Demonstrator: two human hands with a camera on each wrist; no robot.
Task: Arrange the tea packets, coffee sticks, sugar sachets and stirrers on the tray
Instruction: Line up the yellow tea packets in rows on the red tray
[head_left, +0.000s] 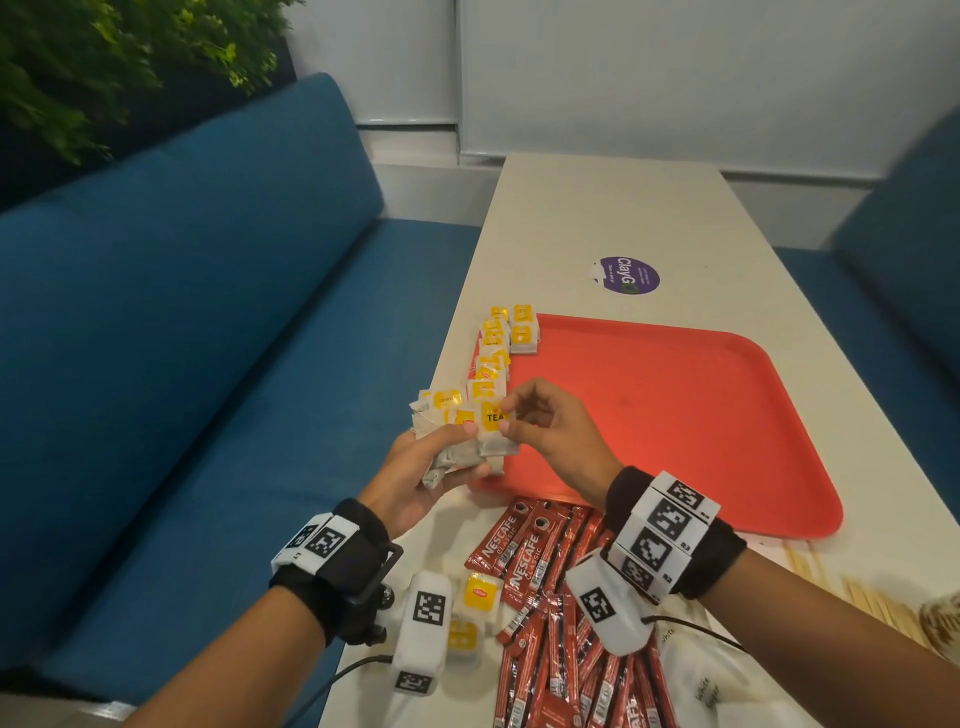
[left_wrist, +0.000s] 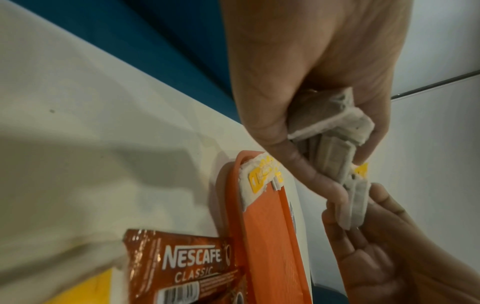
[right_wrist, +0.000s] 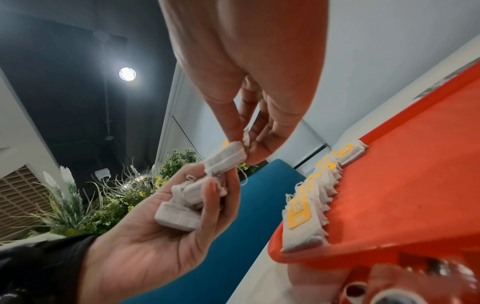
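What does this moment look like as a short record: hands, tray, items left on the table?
left hand: holds a bunch of tea bags
right hand: pinches one tea bag from that bunch
tray: a row of tea bags along its left edge
table: coffee sticks, stirrers, two loose tea bags

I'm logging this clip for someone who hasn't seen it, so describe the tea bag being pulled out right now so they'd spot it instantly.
Find the red tray on the white table, then its near left corner, where both hands meet. The left hand grips a bunch of tea bags; the one meant is pinched by the right hand. Its yellow tag reads TEA.
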